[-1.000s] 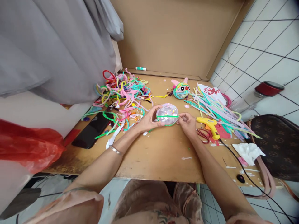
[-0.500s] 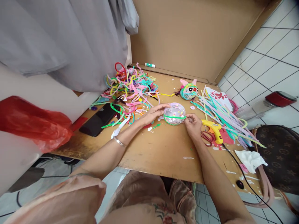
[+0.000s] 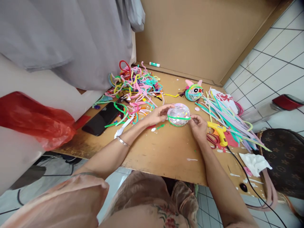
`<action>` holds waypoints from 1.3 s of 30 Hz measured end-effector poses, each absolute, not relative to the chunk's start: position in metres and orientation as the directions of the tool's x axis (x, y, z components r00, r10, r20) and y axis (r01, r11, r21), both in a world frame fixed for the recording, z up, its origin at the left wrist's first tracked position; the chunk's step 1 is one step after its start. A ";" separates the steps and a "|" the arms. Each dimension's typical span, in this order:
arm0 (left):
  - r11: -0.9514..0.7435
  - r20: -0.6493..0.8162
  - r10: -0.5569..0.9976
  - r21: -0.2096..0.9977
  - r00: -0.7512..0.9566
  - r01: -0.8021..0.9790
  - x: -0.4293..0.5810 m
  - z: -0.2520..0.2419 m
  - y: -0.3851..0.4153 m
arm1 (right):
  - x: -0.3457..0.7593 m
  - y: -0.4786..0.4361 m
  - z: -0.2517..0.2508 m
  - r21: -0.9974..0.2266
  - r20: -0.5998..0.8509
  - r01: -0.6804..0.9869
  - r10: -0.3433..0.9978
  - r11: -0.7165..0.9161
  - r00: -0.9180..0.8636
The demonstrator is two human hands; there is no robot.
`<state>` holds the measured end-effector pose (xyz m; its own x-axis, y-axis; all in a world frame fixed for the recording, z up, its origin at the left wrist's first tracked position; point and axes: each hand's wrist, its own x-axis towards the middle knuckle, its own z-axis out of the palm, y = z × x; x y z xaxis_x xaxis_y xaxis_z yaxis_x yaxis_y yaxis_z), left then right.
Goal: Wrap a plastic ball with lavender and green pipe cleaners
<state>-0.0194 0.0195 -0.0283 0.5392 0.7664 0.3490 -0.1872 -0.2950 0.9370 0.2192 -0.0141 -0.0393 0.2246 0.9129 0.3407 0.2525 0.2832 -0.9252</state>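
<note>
A clear round ball (image 3: 178,111) with a lilac upper rim sits low over the table between my hands. Around its near side runs a green pipe cleaner (image 3: 175,118). My left hand (image 3: 159,114) is closed on the ball's left edge, fingers along the upper left and thumb toward me. On the other side, my right hand (image 3: 198,126) pinches the green pipe cleaner at its right end, against the ball. A yellow hot glue gun (image 3: 219,133) lies just right of my right hand, with red-handled scissors (image 3: 211,141) beside it.
Tangled pipe cleaners (image 3: 136,85) are heaped at the back left, near a black phone (image 3: 103,118). A decorated ball with eyes (image 3: 194,91) stands at the back. Straight pipe cleaners (image 3: 225,115), a tissue (image 3: 254,164) and a brown bag (image 3: 282,161) lie right. The glue gun's cord (image 3: 247,177) trails over the edge.
The whole view has shifted slightly. Both hands keep their hold on the ball and the green pipe cleaner, with hardly any other movement.
</note>
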 end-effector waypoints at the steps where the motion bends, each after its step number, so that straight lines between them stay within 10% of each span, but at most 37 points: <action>1: -0.303 0.359 0.758 0.933 0.545 -0.193 -0.019 -0.029 0.020 | 0.220 -0.014 -0.039 -0.921 0.350 0.257 0.911 0.292 0.220; 28: -0.360 0.397 0.738 0.916 0.546 -0.179 -0.015 -0.039 0.022 | 0.214 -0.014 -0.036 -0.922 0.322 0.305 0.909 0.238 0.265; 39: -0.501 0.402 0.812 0.852 0.424 0.153 -0.026 -0.006 0.005 | 0.200 -0.022 -0.036 -0.882 0.396 0.370 0.884 0.291 0.248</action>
<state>-0.0262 0.0051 -0.0059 0.4241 0.8116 0.4017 0.1526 -0.5013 0.8517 0.2003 -0.0217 -0.0364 0.2482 0.8840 0.3962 0.3703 0.2913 -0.8821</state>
